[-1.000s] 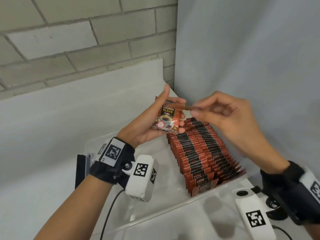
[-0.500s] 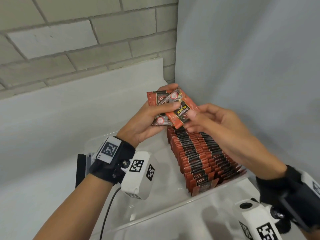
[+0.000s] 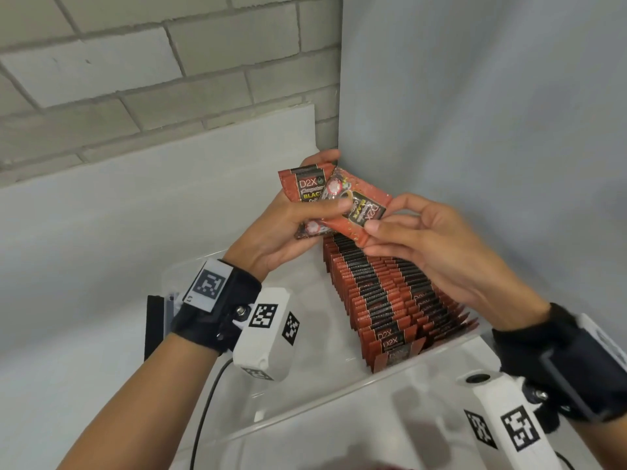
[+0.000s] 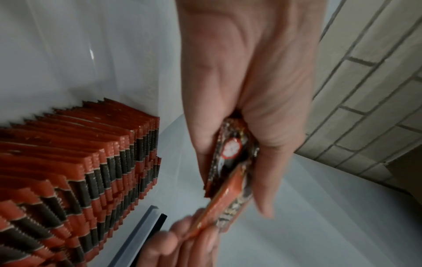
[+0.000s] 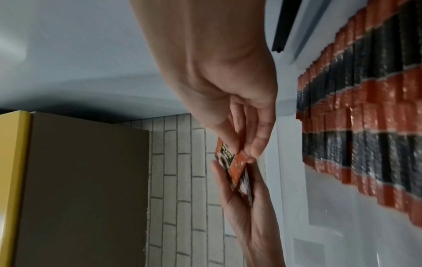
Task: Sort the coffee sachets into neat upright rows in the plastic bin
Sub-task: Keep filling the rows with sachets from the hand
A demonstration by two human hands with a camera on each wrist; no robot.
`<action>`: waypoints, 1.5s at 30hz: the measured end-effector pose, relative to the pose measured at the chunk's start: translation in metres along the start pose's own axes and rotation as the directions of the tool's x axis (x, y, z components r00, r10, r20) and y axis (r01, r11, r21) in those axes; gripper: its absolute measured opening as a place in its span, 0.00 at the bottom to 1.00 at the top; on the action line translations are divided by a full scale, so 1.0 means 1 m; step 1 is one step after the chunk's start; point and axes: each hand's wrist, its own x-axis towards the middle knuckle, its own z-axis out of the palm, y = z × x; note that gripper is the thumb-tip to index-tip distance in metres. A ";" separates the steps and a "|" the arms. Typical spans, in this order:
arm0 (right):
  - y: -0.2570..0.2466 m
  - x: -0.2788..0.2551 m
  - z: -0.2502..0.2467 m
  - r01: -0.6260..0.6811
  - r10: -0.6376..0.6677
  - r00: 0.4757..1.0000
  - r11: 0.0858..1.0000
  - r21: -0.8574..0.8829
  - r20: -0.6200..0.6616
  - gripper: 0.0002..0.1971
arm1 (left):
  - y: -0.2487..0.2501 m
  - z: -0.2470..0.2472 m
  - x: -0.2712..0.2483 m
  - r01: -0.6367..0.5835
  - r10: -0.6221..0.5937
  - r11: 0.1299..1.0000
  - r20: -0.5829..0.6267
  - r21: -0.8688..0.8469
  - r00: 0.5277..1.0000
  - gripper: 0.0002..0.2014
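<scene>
Red-and-black sachets [image 3: 356, 208]; clear bin [image 3: 305, 412]; grey bricks [image 3: 135, 62].

Even, soft indoor light; wrist views dimmer, motion-blurred, with wide-angle bending at edges.

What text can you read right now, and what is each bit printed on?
"D2X": sachet held in the left hand, upright sachet.
"BLAC", cut off by the overlap: same sachet.
Script line under "D2X": too blurred to read.
"D2X": tilted sachet pinched by the right hand.
"D2X": front sachets of the rows in the plastic bin.
Wrist markers: patterns only, no words.
</scene>
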 end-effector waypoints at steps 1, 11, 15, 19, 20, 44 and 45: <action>-0.001 -0.001 -0.005 0.015 -0.015 1.000 1.000 -0.017 -0.010 0.14 | 0.001 0.000 0.000 0.012 -0.012 1.000 -0.021 -0.007 1.000 0.27; -0.011 -0.037 -0.049 0.176 0.177 0.886 0.725 -0.665 0.428 0.08 | 0.004 0.002 0.001 0.071 -0.094 0.986 -0.147 -0.152 0.985 0.15; -0.002 -0.040 -0.046 0.287 0.199 0.855 0.587 -0.757 0.478 0.10 | 0.003 0.002 -0.001 0.087 -0.110 0.984 -0.142 -0.158 0.984 0.15; 0.012 -0.039 -0.043 0.383 0.202 0.830 0.469 -0.795 0.520 0.11 | 0.003 0.005 -0.001 0.121 -0.130 0.990 -0.145 -0.069 0.981 0.18; 0.015 -0.038 -0.042 0.387 0.202 0.833 0.453 -0.803 0.515 0.11 | 0.002 0.005 0.000 0.133 -0.137 0.990 -0.154 -0.040 0.979 0.19; 0.003 -0.011 -0.026 0.189 -0.187 0.981 0.820 -0.540 0.060 0.17 | -0.004 0.007 -0.006 0.385 -0.407 0.810 -0.049 0.442 0.912 0.11; 0.004 -0.008 -0.024 0.181 -0.192 0.981 0.834 -0.521 0.035 0.18 | -0.004 0.008 -0.006 0.387 -0.416 0.805 -0.038 0.450 0.909 0.10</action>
